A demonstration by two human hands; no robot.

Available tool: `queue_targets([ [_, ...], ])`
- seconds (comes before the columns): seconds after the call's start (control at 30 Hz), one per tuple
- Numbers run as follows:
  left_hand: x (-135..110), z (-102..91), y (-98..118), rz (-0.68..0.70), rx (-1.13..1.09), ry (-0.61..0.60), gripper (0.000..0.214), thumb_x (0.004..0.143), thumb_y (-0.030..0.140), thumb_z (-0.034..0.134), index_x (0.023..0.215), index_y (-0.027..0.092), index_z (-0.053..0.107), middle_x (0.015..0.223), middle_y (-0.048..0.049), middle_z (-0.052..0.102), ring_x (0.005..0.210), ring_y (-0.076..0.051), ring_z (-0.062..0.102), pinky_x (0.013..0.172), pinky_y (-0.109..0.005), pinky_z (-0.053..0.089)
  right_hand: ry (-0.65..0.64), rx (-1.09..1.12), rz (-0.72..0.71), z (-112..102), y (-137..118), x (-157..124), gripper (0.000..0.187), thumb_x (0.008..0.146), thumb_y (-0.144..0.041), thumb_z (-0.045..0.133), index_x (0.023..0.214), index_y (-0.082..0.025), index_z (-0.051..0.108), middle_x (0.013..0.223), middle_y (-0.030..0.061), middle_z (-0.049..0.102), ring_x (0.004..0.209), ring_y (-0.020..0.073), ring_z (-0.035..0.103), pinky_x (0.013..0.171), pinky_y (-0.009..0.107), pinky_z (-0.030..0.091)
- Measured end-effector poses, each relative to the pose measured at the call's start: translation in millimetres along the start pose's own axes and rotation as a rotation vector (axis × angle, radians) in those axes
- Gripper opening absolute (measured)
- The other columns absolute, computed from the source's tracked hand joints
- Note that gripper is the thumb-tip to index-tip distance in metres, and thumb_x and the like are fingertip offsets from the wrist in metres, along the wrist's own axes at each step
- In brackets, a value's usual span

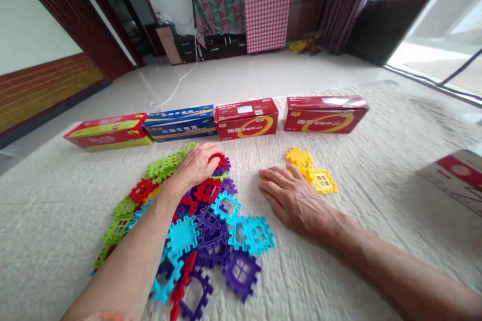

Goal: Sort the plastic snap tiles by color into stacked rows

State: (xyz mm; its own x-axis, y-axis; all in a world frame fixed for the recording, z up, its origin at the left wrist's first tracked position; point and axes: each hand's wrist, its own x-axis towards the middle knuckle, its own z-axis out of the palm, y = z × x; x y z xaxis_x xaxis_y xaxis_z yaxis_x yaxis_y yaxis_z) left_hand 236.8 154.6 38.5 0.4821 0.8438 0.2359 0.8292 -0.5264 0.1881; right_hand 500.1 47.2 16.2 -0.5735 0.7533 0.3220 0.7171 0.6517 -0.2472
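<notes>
A heap of flat plastic interlocking tiles [211, 230] in green, red, purple, cyan and orange lies on a cream quilted cover [376, 200]. My left hand [196, 165] rests on the top of the heap, its fingers curled over a red tile [220, 160]. My right hand [289, 195] lies flat on the cover with its fingers stretched toward the left, holding nothing. Just behind its fingers sit a few yellow tiles [312, 170], set apart from the heap.
Four cardboard boxes stand in a row at the far edge of the cover: a red and green one [109, 133], a blue one [181, 123], and two red ones [246, 118] [326, 113]. Another red and white box [457, 178] lies at the right edge. Behind is tiled floor.
</notes>
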Motion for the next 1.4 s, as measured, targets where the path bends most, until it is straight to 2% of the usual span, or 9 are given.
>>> queue_targets([
  [0.33, 1.9, -2.2, -4.8, 0.023, 0.0, -0.028, 0.031, 0.083, 0.021, 0.048, 0.102, 0.023, 0.073, 0.107, -0.0039, 0.07, 0.103, -0.02, 0.062, 0.098, -0.034, 0.047, 0.007, -0.011, -0.032, -6.3, 8.7, 1.7, 0.024, 0.092, -0.019, 0.047, 0.108, -0.023, 0.064, 0.125, 0.0081, 0.063, 0.112, 0.0254, 0.057, 0.104, 0.055, 0.032],
  [0.47, 3.7, -5.5, -1.0, 0.049, -0.01, -0.069, 0.033, 0.082, 0.019, 0.045, 0.099, 0.021, 0.074, 0.104, -0.0048, 0.071, 0.1, -0.02, 0.063, 0.098, -0.033, 0.047, 0.038, -0.024, -0.031, -6.3, 13.6, 1.3, 0.024, 0.092, -0.02, 0.047, 0.105, -0.023, 0.067, 0.123, 0.0084, 0.065, 0.111, 0.0262, 0.058, 0.103, 0.055, 0.033],
  [0.63, 5.8, -9.0, 6.1, 0.031, 0.019, -0.103, 0.036, 0.078, 0.019, 0.046, 0.098, 0.022, 0.075, 0.103, -0.0037, 0.072, 0.1, -0.02, 0.063, 0.098, -0.031, 0.047, 0.088, -0.056, -0.029, -2.4, 13.2, -3.4, 0.022, 0.089, -0.019, 0.048, 0.097, -0.023, 0.067, 0.133, 0.0085, 0.059, 0.116, 0.0281, 0.055, 0.103, 0.057, 0.032],
  [0.73, 7.3, -9.8, 8.1, 0.017, 0.017, -0.116, 0.036, 0.077, 0.02, 0.048, 0.098, 0.024, 0.077, 0.099, -0.0026, 0.073, 0.098, -0.021, 0.065, 0.095, -0.032, 0.048, 0.071, -0.066, -0.059, -3.2, 12.4, -5.3, 0.02, 0.089, -0.019, 0.048, 0.095, -0.023, 0.066, 0.123, 0.0072, 0.065, 0.114, 0.0265, 0.056, 0.103, 0.055, 0.032],
  [0.9, 11.0, -21.7, 5.3, -0.043, -0.036, -0.03, 0.035, 0.077, 0.019, 0.05, 0.097, 0.024, 0.078, 0.098, -0.0001, 0.075, 0.096, -0.02, 0.067, 0.094, -0.03, 0.047, 0.062, -0.055, -0.095, -5.7, 12.8, -5.7, 0.018, 0.087, -0.018, 0.049, 0.091, -0.021, 0.066, 0.112, 0.0065, 0.069, 0.105, 0.0238, 0.059, 0.099, 0.048, 0.035],
  [1.03, 8.2, -39.2, -12.7, -0.183, -0.032, -0.008, 0.036, 0.079, 0.022, 0.049, 0.102, 0.023, 0.077, 0.098, -0.0005, 0.076, 0.092, -0.02, 0.068, 0.089, -0.027, 0.048, 0.074, -0.068, -0.113, -3.6, 13.8, -6.9, 0.018, 0.087, -0.018, 0.049, 0.09, -0.02, 0.066, 0.108, 0.0073, 0.07, 0.102, 0.0236, 0.061, 0.098, 0.048, 0.035],
  [1.13, -12.5, -47.0, -39.8, -0.3, 0.017, 0.039, 0.036, 0.079, 0.025, 0.051, 0.105, 0.022, 0.075, 0.101, -0.0013, 0.076, 0.092, -0.02, 0.068, 0.087, -0.026, 0.049, 0.124, -0.104, -0.13, -1.1, 16.5, -9.1, 0.018, 0.088, -0.02, 0.049, 0.093, -0.021, 0.066, 0.115, 0.0092, 0.068, 0.107, 0.0255, 0.059, 0.1, 0.052, 0.034],
  [1.23, -56.2, -48.4, -68.6, -0.48, 0.094, 0.078, 0.037, 0.078, 0.029, 0.054, 0.11, 0.024, 0.073, 0.101, -0.0021, 0.076, 0.094, -0.022, 0.068, 0.085, -0.026, 0.05, 0.18, -0.121, -0.145, 0.7, 12.8, -9.6, 0.016, 0.089, -0.022, 0.05, 0.095, -0.022, 0.065, 0.121, 0.01, 0.065, 0.115, 0.0281, 0.056, 0.102, 0.057, 0.032],
  [1.4, -135.3, -41.7, -89.0, -0.76, 0.109, 0.116, 0.038, 0.084, 0.038, 0.05, 0.11, 0.022, 0.072, 0.109, -0.0072, 0.074, 0.104, -0.024, 0.067, 0.088, -0.029, 0.051, 0.3, 0.131, -0.021, 10.3, -27.9, -1.4, 0.017, 0.093, -0.026, 0.048, 0.101, -0.021, 0.062, 0.117, 0.0107, 0.066, 0.105, 0.0232, 0.063, 0.092, 0.044, 0.048],
])
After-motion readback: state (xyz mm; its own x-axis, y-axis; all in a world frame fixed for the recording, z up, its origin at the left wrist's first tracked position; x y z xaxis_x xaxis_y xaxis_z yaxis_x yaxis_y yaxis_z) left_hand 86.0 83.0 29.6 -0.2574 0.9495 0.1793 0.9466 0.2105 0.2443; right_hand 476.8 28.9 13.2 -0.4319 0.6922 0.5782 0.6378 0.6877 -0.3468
